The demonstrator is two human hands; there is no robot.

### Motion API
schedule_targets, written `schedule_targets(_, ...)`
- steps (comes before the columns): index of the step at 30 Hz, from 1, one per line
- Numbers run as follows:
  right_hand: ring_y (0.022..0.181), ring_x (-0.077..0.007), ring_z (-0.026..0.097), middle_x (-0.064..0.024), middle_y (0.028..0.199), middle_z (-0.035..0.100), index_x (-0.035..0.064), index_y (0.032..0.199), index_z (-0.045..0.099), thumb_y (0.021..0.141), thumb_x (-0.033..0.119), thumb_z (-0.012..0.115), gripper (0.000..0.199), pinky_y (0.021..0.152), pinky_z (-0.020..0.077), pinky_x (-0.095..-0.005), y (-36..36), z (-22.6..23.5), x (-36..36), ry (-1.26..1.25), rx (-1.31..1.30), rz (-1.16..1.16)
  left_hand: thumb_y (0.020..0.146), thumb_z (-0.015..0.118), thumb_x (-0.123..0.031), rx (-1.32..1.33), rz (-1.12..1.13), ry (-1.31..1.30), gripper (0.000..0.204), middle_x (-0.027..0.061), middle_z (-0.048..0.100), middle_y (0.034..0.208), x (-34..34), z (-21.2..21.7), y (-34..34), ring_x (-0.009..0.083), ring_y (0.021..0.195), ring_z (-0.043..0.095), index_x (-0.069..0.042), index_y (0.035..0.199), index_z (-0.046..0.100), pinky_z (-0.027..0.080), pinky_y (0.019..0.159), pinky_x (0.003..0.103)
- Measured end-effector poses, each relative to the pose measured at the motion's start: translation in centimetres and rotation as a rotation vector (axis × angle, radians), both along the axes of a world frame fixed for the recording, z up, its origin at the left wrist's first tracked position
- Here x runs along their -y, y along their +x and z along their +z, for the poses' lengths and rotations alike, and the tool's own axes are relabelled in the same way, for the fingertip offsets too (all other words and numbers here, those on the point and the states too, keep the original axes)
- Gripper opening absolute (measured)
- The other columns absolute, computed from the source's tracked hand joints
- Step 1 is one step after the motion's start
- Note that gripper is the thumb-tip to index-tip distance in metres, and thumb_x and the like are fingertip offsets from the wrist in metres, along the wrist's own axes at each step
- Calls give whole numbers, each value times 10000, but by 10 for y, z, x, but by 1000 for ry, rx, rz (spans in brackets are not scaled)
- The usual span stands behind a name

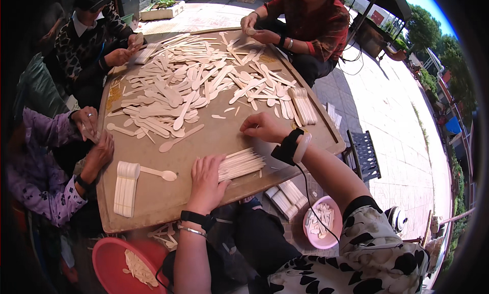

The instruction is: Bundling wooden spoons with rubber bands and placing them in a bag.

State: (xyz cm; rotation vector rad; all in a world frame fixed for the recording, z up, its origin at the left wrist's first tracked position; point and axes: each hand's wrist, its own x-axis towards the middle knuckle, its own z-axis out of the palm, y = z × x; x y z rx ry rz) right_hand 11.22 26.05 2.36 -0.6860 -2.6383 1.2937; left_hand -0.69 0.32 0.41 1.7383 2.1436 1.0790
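My left hand (pixel 206 181) is closed over the left end of a stack of wooden spoons (pixel 242 164), lying near the table's front edge. Their narrow edges face up; the covered ends are hidden by my fingers. Beyond the stack, my right hand (pixel 267 127) hovers low over the table with fingers curled and tips together; whatever they pinch, if anything, cannot be made out. A large heap of loose wooden spoons (pixel 173 85) spreads across the far half. One loose spoon (pixel 181 138) lies between the heap and my left hand.
Banded spoon bundles (pixel 126 189) (pixel 302 106) lie on the brown table (pixel 163 205), which has a raised rim. Below stand a red basin (pixel 107 263) and a pink basin (pixel 333 238) with wooden pieces. Three other people sit around the table. A dark cable hangs from my right wrist.
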Motion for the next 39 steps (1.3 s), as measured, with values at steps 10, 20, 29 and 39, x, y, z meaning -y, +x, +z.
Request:
schedule_targets(10, 921, -346, 678, -136, 1033, 685, 92, 1029, 743, 848, 143, 638, 215, 827, 538, -436, -20, -12, -89, 793, 245, -421, 718, 783, -75, 0, -35, -42, 679, 128, 545, 1225, -2, 6, 1, 336, 1181, 486, -75, 1357, 553, 382, 1041, 426)
schedule_targets(20, 737, -145, 686, -35, 834, 689, 29, 993, 660, 890, 135, 720, 160, 642, 546, -249, -11, 36, -45, -394, -295, -469, 725, 773, -70, 21, -17, -25, 657, 122, 550, 1229, 2, 3, 0, 331, 1193, 485, -68, 1345, 557, 381, 1043, 423)
schedule_targets(29, 808, -148, 683, -79, 872, 685, -16, 957, 657, 854, 91, 736, 168, 727, 560, -254, 13, 18, -15, -711, -220, -356, 728, 778, -97, 45, -21, -51, 656, 126, 538, 1296, 0, -1, -2, 338, 1263, 457, -69, 1344, 553, 343, 1092, 441)
schedule_targets(39, 826, -170, 660, -74, 862, 719, 32, 921, 754, 818, 232, 777, 226, 760, 518, -305, -2, -9, 4, -128, 25, 156, 736, 772, -101, -17, -45, -34, 618, 141, 523, 1309, -1, 4, -4, 344, 1312, 441, -61, 1314, 557, 228, 1201, 505)
